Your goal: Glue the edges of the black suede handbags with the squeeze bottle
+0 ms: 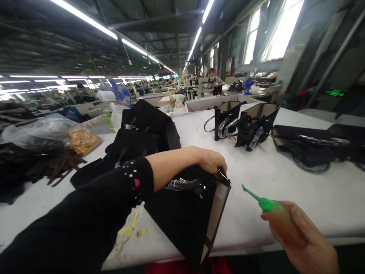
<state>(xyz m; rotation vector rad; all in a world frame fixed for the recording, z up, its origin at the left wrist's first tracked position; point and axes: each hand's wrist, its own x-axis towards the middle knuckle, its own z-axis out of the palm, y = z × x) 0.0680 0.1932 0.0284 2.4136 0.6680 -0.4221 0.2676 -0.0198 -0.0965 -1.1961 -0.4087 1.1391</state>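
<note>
Grips the black bag (182, 217) at the white table (253, 167)'s near edge with the left hand (213, 161), at the far end of its long open side (215, 213), and clasps the green-nozzled bottle (268, 205) in the right hand (310, 239), apart from it, pointed leftward toward that end.

I am in a workshop, a factory hall where bags are handled in number: several black bags (182, 217) are spread over my white table (253, 171). Strip lights (88, 21) run in long rows under the metal roof (159, 15), above workstations (196, 93), blue fans (122, 95) and a co-worker (219, 81) farther down.
</note>
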